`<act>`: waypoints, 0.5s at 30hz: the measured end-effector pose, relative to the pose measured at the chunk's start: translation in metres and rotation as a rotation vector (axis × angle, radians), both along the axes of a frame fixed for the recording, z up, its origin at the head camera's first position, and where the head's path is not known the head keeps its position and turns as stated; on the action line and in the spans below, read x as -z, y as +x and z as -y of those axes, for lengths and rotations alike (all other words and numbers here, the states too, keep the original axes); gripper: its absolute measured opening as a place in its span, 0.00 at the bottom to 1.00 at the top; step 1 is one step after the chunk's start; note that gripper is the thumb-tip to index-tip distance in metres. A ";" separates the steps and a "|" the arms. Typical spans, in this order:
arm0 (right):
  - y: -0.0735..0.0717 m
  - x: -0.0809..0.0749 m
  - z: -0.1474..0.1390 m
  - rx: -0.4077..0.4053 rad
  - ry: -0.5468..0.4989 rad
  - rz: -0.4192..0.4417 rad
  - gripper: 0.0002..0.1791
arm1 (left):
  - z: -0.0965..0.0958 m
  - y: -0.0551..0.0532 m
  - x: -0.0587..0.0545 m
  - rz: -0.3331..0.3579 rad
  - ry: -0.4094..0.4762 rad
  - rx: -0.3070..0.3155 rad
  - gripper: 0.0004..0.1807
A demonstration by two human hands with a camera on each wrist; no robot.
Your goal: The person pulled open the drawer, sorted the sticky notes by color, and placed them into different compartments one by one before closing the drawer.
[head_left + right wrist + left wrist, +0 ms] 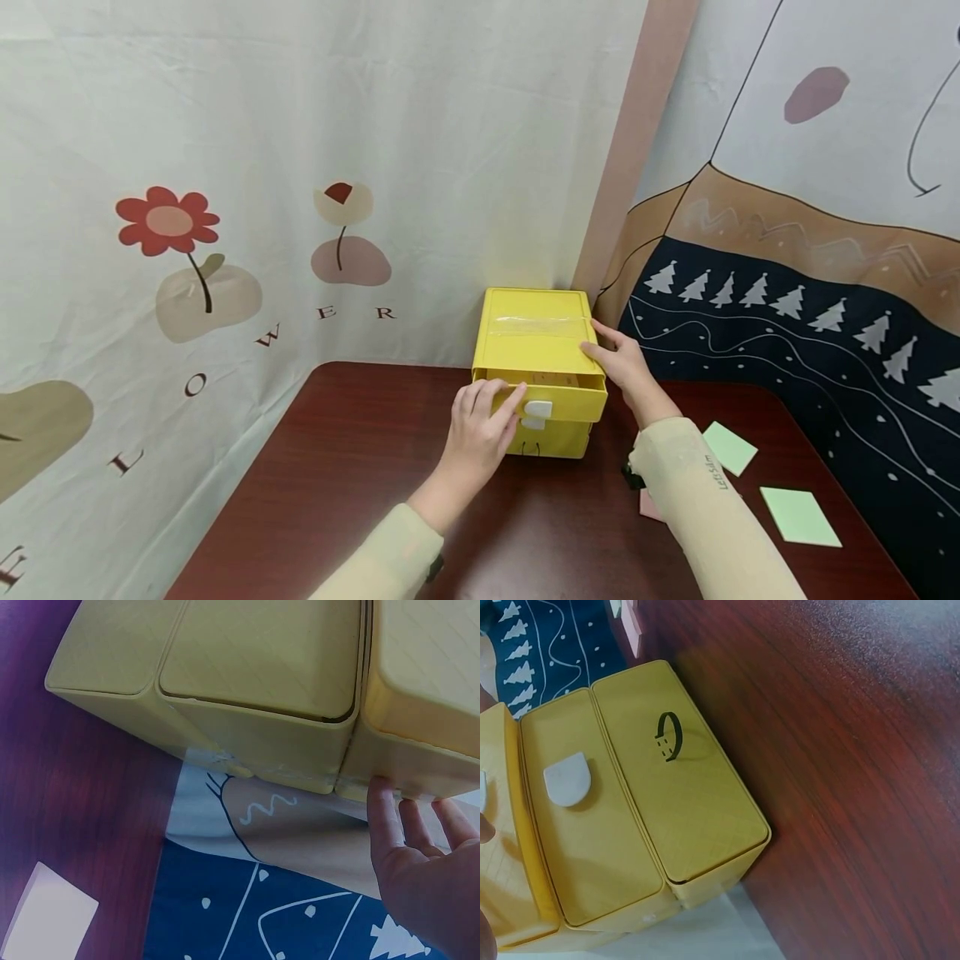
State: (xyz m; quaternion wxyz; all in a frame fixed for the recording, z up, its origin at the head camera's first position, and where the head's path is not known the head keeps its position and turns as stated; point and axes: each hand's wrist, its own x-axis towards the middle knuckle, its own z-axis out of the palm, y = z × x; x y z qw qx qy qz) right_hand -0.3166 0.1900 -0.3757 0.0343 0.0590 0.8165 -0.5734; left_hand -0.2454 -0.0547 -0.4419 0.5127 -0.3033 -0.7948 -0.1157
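A yellow drawer box [536, 342] with three stacked drawers stands on the table, clear tape across its top. Its top drawer [570, 403] sticks out at the front, with something light brown showing inside. My left hand [477, 423] has its fingertips at the front panel of this drawer, left of the white tab [537, 408]. A second white tab [568, 780] is on the middle drawer, and a dark loop [671, 736] marks the bottom one. At the box's right side, my right hand [624, 365] rests its thumb on the top edge and straight fingers along the side wall.
Two pale green square pads [800, 516] lie on the dark red-brown table [337, 483] at the right. A pink pad [651, 505] is partly hidden by my right sleeve. Printed curtains [450, 167] hang close behind the box and along the right.
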 end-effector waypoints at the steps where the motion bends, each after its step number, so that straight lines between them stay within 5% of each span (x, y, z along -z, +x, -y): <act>1: 0.000 0.000 0.000 0.000 0.000 0.000 0.35 | 0.000 -0.001 0.000 0.002 -0.003 -0.002 0.29; 15: 0.000 0.000 0.000 -0.005 0.004 -0.007 0.35 | -0.002 -0.010 -0.001 0.012 -0.031 -0.069 0.22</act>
